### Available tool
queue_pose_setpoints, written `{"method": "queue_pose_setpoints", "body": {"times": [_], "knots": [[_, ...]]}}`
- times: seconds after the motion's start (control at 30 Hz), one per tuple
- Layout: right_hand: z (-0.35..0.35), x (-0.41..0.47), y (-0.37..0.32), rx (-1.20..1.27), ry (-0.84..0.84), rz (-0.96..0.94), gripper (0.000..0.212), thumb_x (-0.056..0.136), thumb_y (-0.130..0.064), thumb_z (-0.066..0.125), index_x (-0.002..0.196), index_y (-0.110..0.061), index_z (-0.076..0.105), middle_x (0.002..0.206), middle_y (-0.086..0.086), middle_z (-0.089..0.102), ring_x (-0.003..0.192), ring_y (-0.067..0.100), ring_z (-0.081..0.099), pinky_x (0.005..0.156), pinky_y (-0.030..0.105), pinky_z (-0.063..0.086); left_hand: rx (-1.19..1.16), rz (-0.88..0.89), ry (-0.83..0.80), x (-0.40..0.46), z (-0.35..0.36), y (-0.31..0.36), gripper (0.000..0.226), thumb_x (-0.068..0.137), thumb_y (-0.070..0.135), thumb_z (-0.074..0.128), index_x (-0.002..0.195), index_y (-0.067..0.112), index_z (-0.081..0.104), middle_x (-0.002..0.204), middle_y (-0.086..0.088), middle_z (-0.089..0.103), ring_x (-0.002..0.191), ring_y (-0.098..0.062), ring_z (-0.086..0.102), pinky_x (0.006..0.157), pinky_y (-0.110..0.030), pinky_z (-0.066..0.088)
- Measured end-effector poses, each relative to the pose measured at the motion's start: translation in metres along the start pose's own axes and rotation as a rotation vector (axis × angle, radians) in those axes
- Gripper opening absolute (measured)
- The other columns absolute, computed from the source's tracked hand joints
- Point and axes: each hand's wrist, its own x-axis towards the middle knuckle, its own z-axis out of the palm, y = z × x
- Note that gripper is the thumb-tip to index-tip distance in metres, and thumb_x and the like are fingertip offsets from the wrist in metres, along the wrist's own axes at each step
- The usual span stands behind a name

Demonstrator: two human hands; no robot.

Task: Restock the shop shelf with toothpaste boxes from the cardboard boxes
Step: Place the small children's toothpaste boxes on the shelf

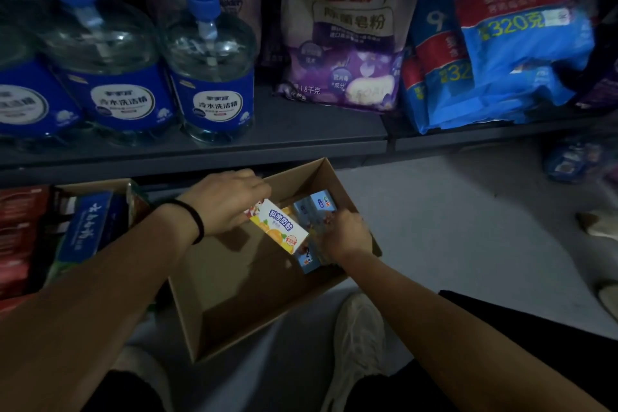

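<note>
An open cardboard box (234,291) lies on the floor below the shelf edge. My left hand (225,202), with a black band on the wrist, grips a white and orange toothpaste box (279,231) tilted over the carton. My right hand (346,237) reaches into the carton's right end and curls over blue toothpaste boxes (312,207) lying there; its fingers hide part of them. The carton's near half shows bare cardboard.
A grey shelf (301,140) above carries pump bottles of detergent (210,77), a purple soap powder bag (351,37) and blue packs (515,53). A second carton (97,221) with blue and red boxes stands at left. My white shoe (361,341) rests by the box.
</note>
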Motion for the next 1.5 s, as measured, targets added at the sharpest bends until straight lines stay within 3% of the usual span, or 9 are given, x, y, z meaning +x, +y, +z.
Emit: {"method": "queue_pose_setpoints", "body": {"times": [0.23,0.4,0.67,0.8,1.0,1.17,1.23,1.37,1.5], "knots": [[0.008,-0.002,0.0,-0.164,0.001,-0.08,0.051,0.091,-0.024,0.063,0.134,-0.007,0.043,0.132,0.014,0.046,0.122,0.028,0.046,0.097,0.036,0.044,0.033,-0.049,0.001,-0.01,-0.004,-0.015,0.036,0.09,0.028,0.057,0.124,0.022,0.049,0.125,0.003,0.05,0.116,-0.014,0.044,0.086,-0.026,0.037],[0.01,-0.005,0.001,-0.248,0.019,-0.097,0.055,0.089,-0.024,0.066,0.135,-0.009,0.041,0.132,0.013,0.044,0.121,0.027,0.047,0.093,0.035,0.047,0.056,-0.089,-0.006,-0.017,-0.003,-0.024,0.037,0.09,0.03,0.057,0.125,0.023,0.047,0.126,0.006,0.049,0.117,-0.012,0.042,0.085,-0.025,0.037],[0.015,0.002,0.005,-0.093,0.034,-0.112,0.039,0.089,-0.027,0.066,0.123,-0.012,0.054,0.126,0.009,0.048,0.108,0.022,0.057,0.087,0.032,0.051,0.026,-0.115,-0.019,-0.023,0.001,-0.032,0.039,0.089,0.031,0.059,0.126,0.023,0.048,0.126,0.004,0.05,0.117,-0.013,0.043,0.085,-0.026,0.038],[0.011,0.008,0.012,-0.001,-0.052,-0.15,0.045,0.085,-0.027,0.07,0.125,-0.013,0.055,0.126,0.006,0.055,0.111,0.02,0.058,0.09,0.03,0.049,0.006,-0.119,-0.018,-0.021,0.001,-0.031,0.04,0.089,0.033,0.059,0.127,0.025,0.047,0.126,0.005,0.049,0.117,-0.012,0.041,0.084,-0.024,0.036],[-0.007,0.017,0.012,0.189,-0.157,-0.133,0.044,0.077,-0.025,0.079,0.116,-0.013,0.064,0.115,0.004,0.068,0.101,0.016,0.065,0.076,0.027,0.055,0.003,-0.118,0.003,-0.017,0.001,-0.026,0.041,0.087,0.032,0.062,0.125,0.023,0.049,0.124,0.004,0.051,0.115,-0.014,0.043,0.082,-0.025,0.036],[-0.024,0.016,0.008,0.218,-0.163,-0.194,0.04,0.076,-0.025,0.08,0.112,-0.014,0.065,0.109,0.003,0.069,0.081,0.006,0.059,0.052,0.011,0.04,0.013,-0.097,0.046,-0.014,-0.013,-0.016,0.037,0.085,0.029,0.065,0.12,0.022,0.053,0.12,0.003,0.054,0.112,-0.015,0.045,0.082,-0.027,0.038],[-0.037,0.014,0.004,0.228,-0.15,-0.216,0.039,0.076,-0.024,0.08,0.111,-0.015,0.065,0.106,0.002,0.069,0.08,0.007,0.06,0.054,0.014,0.044,0.043,-0.1,0.054,-0.013,-0.023,-0.01,0.037,0.086,0.031,0.064,0.12,0.024,0.051,0.12,0.005,0.053,0.111,-0.013,0.044,0.081,-0.026,0.038],[-0.082,0.004,-0.009,0.161,-0.089,-0.297,0.045,0.071,-0.025,0.082,0.112,-0.015,0.066,0.104,0.0,0.068,0.09,0.014,0.064,0.074,0.033,0.057,0.085,-0.112,0.071,-0.017,-0.048,0.001,0.037,0.086,0.031,0.063,0.12,0.023,0.051,0.119,0.004,0.052,0.111,-0.015,0.045,0.081,-0.029,0.041],[-0.14,-0.013,-0.02,0.065,0.045,-0.415,0.046,0.065,-0.026,0.082,0.109,-0.017,0.069,0.099,0.002,0.07,0.086,0.018,0.065,0.073,0.035,0.056,0.139,-0.112,0.127,-0.027,-0.085,0.011,0.033,0.086,0.035,0.062,0.116,0.025,0.051,0.115,0.006,0.053,0.109,-0.014,0.046,0.076,-0.028,0.041]]}}
